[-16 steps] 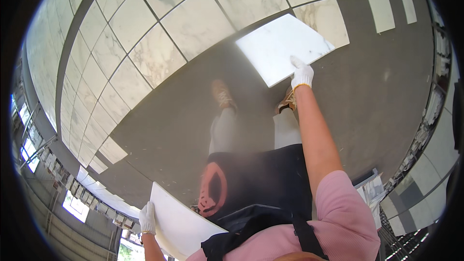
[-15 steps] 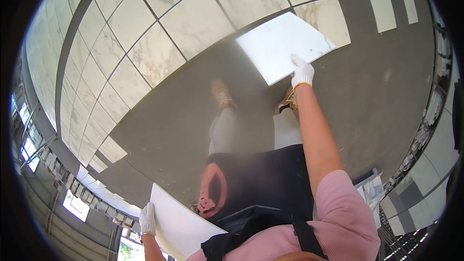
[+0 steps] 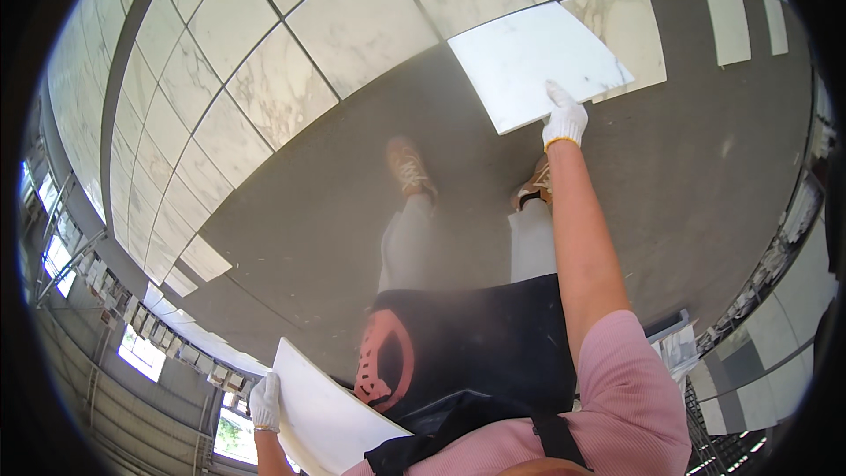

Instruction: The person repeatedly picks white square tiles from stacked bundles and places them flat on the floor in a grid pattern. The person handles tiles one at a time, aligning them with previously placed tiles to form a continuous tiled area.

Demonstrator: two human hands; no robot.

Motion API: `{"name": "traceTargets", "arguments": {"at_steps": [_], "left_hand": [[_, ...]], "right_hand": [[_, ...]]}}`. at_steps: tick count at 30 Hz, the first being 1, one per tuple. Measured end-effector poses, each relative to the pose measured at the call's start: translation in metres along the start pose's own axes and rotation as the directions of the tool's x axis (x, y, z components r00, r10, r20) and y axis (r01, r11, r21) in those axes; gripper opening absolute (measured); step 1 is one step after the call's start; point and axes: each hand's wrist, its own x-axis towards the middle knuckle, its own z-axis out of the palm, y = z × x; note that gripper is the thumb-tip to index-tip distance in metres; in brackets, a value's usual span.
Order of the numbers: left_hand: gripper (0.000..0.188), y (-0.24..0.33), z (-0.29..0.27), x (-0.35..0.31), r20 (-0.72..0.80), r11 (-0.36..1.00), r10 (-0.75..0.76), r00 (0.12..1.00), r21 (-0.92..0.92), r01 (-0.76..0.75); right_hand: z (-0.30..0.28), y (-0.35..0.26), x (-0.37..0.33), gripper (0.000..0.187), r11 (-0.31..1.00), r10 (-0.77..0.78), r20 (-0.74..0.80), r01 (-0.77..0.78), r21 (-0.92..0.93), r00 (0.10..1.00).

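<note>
My right hand, in a white knit glove, grips the near edge of a white marble tile, thumb on top. That tile is held out ahead of me and partly overlaps a veined tile on the floor. Down at my left side, my gloved left hand holds a second white tile by its edge. This second tile stands tilted against my dark apron; its lower part is cut off by the frame.
Rows of veined marble tiles lie on the grey floor ahead and to the left. Narrow tile strips lie at the far right. My shoes stand on bare floor. Stacked slabs line the right side.
My right hand has moved the tile slightly forward and to the right, nearer the laid row. The left hand and its tile have stayed almost in place.
</note>
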Motion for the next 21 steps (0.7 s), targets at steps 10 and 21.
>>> {"name": "traceTargets", "arguments": {"at_steps": [10, 21], "left_hand": [[0.056, 0.010, 0.010, 0.005, -0.036, 0.999, 0.018, 0.999, 0.031, -0.017], [0.060, 0.025, 0.010, 0.014, -0.029, 0.991, -0.082, 0.996, 0.105, 0.085]], "right_hand": [[-0.049, 0.057, 0.013, 0.032, 0.987, 0.062, 0.199, -0.031, -0.155, 0.978], [-0.117, 0.170, 0.084, 0.030, 0.942, 0.074, 0.320, 0.039, -0.334, 0.944]]}}
